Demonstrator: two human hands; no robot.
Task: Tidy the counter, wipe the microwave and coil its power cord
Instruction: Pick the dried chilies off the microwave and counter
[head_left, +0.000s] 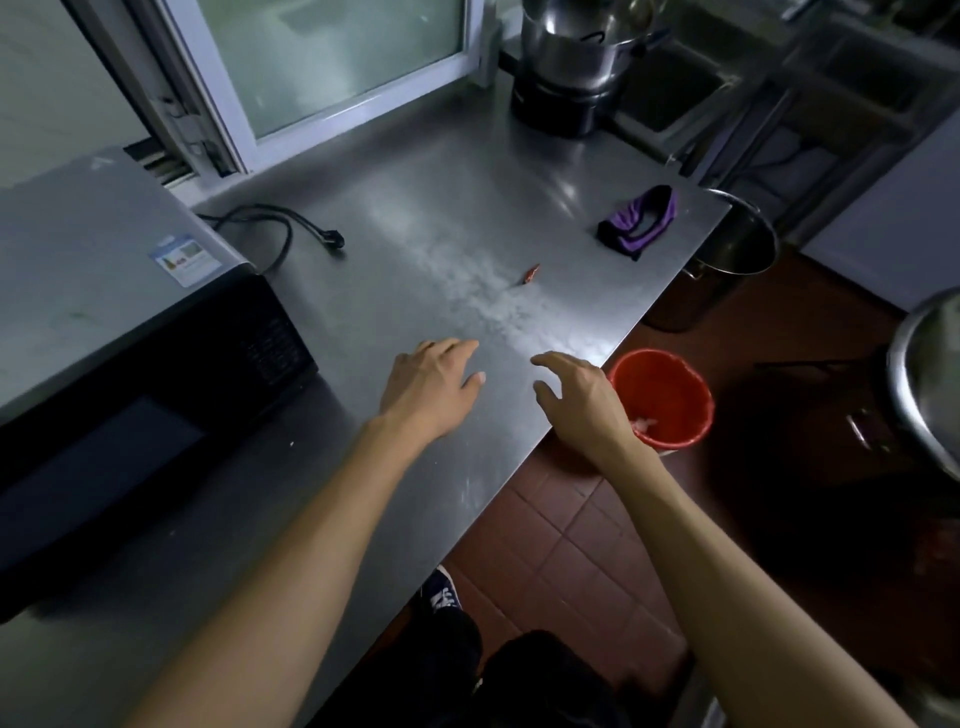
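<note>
1. I see the left hand (434, 387) at frame centre, palm down over the steel counter (415, 218), fingers spread, holding nothing.
2. The right hand (582, 397) arches beside it, fingers curled loosely, empty.
3. The microwave (114, 312) sits at left, its power cord (280, 234) loose behind; a purple cloth (638, 223) lies upper right.

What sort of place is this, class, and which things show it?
Probably a commercial or canteen kitchen: a stainless steel counter, a large steel stockpot on a burner, a microwave, and another big pot on the tiled floor.
</note>
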